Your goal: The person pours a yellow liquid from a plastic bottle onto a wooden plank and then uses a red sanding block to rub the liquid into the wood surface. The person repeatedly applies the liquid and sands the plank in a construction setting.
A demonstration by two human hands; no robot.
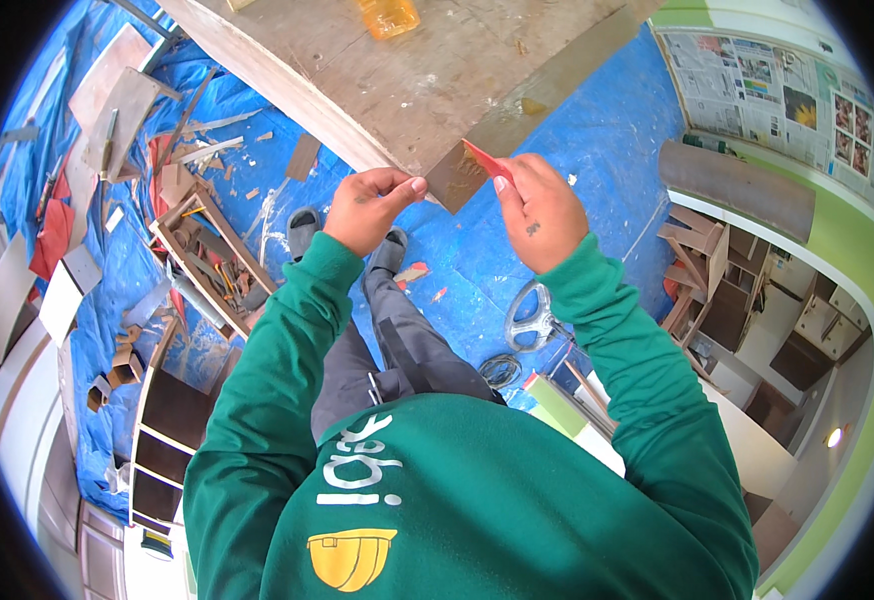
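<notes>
My right hand (547,212) is closed around a red flat spreader (487,160). Its tip lies against the brown side strip (517,125) of a large wooden panel (357,70), where a smear of yellowish paste shows. Beside the panel's near corner, my left hand (362,212) is closed with thumb and forefinger pressed together. Whether it pinches the panel's edge or a small piece I cannot tell. On top of the panel stands an amber see-through container (389,18), cut off by the upper part of the view.
Blue tarp (617,150) covers the floor under my sandalled feet. A wooden tray of tools (212,250) and scattered offcuts lie to the left. At the right are a grey wheel-shaped part (532,318), stacked wooden frames (702,255) and a newspaper-covered wall (767,85).
</notes>
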